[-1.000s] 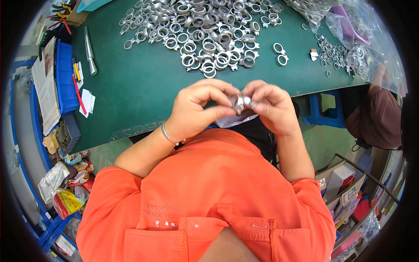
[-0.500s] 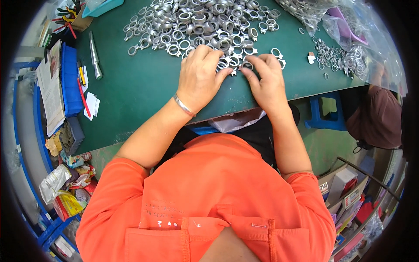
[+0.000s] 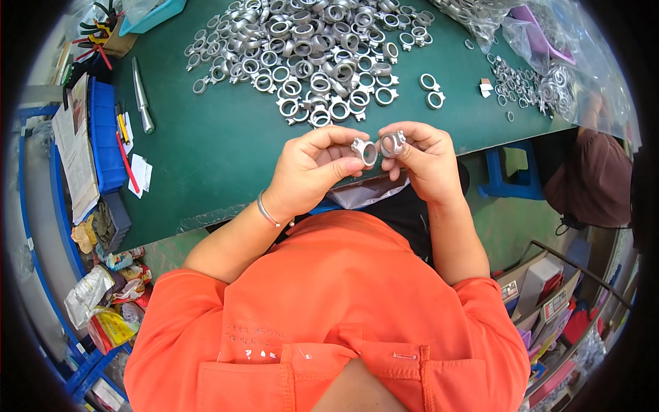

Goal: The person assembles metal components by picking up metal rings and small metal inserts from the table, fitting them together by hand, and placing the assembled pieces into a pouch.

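Observation:
Between thumb and fingers, my left hand (image 3: 305, 163) pinches a grey metal ring (image 3: 368, 153) with a small lug on its rim. A second metal ring (image 3: 392, 143), also lugged, is gripped by my right hand (image 3: 427, 158). Both rings are held side by side above the table's near edge, almost touching. Beyond my hands a large heap of similar metal rings (image 3: 302, 48) spreads over the green table (image 3: 206, 147). Two loose rings (image 3: 432, 90) lie together to the right of the heap.
A blue bin (image 3: 107, 137), pens and paper slips stand at the left, near a tapered metal tool (image 3: 141, 96). At the right lie smaller rings (image 3: 518, 88), plastic bags and a purple tray (image 3: 539, 34). A person's dark sleeve (image 3: 594, 178) shows beside a blue stool (image 3: 513, 175).
Both hands have left the heap's near edge and come back toward my body. Each now holds up one ring, and the near edge of the heap shows uncovered.

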Tool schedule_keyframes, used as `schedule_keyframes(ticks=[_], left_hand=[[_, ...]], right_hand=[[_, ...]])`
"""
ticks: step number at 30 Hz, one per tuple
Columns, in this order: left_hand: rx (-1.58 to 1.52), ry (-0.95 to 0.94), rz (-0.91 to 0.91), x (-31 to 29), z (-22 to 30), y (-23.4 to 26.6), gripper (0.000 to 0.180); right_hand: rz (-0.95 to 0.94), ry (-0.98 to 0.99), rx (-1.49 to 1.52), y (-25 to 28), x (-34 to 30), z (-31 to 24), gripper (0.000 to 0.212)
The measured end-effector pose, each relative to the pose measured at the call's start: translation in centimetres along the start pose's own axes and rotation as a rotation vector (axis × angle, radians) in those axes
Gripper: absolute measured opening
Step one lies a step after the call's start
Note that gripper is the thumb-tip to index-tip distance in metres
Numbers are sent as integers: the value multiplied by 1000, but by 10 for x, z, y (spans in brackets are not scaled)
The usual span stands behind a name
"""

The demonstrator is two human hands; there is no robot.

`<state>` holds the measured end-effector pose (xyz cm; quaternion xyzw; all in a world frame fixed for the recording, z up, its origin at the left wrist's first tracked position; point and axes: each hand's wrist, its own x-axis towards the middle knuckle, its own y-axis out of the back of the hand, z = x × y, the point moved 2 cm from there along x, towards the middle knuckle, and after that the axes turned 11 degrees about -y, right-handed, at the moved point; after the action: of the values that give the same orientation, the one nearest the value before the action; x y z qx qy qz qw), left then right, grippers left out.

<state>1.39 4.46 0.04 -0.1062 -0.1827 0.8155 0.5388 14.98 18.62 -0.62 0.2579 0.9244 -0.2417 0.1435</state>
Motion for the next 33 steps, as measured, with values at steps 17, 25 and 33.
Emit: schedule_keyframes(ticks=[17,25,33], left_hand=[[714,-329,-383,-11,4,-19,27],[1201,-716,-275,47,2,-25,17],[1473,-672,-241,60,-10,-21,13]], right_hand=[[23,330,-761,1,-41,-2,25],[847,505,-1408,29,1,-34,15],[468,425,-1090,32,-2,-18,15]])
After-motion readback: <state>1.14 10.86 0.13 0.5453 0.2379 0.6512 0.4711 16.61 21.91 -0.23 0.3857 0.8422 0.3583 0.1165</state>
